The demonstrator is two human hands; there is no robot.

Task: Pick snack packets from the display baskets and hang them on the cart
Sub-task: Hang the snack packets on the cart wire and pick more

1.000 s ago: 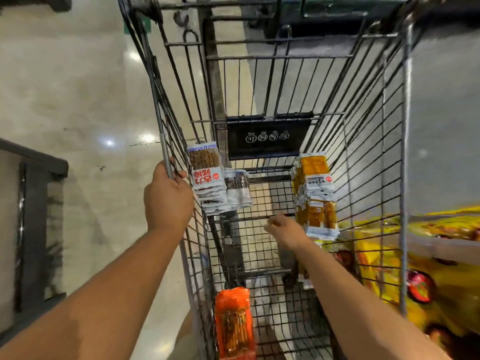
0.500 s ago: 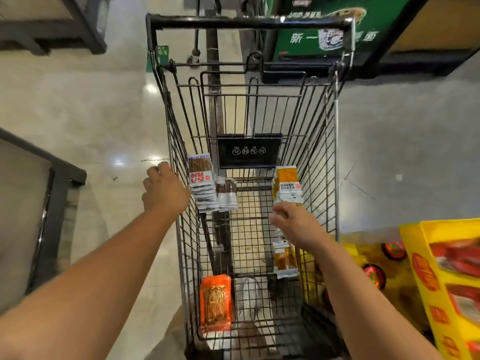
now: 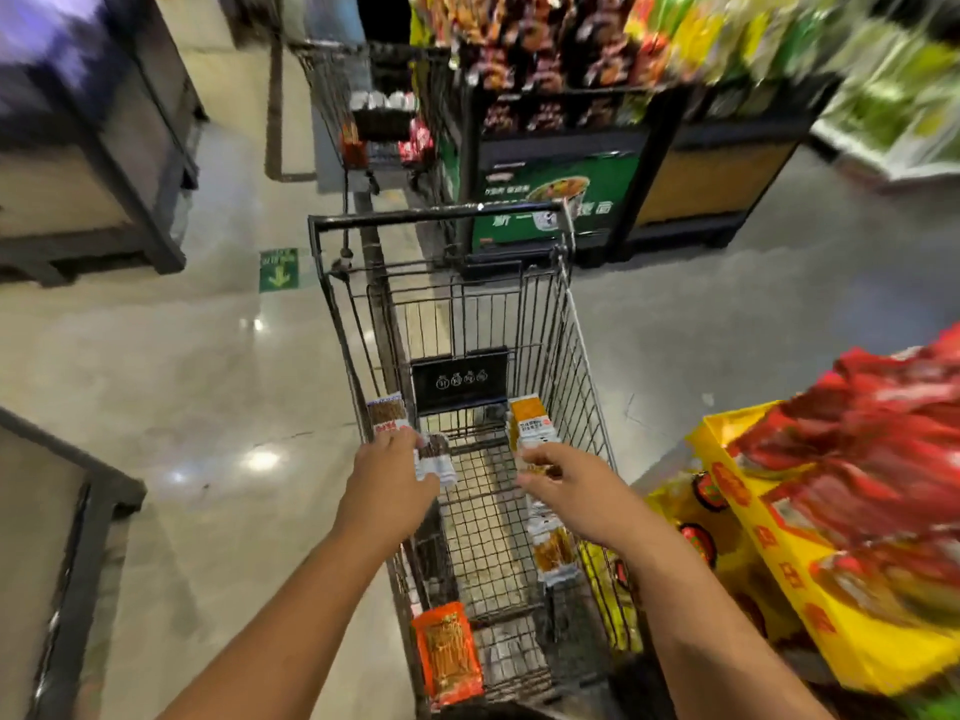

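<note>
A black wire shopping cart stands in front of me. Brown-and-white snack packets hang on its left wall, and a second bunch hangs beside them. My left hand curls over the cart's left rim right by these packets. Yellow snack packets hang on the right inside wall. My right hand pinches a strip of yellow packets that dangles below it inside the cart. An orange packet hangs low on the near end.
A yellow display basket of red packets is at my right. Dark shelving with a green sign stands beyond the cart, with another cart further back. Dark fixtures flank the shiny floor at left.
The view has lifted and pulled back, so more of the aisle shows. My left hand stays at the left rim. My right hand stays on the yellow strip by the right wall.
</note>
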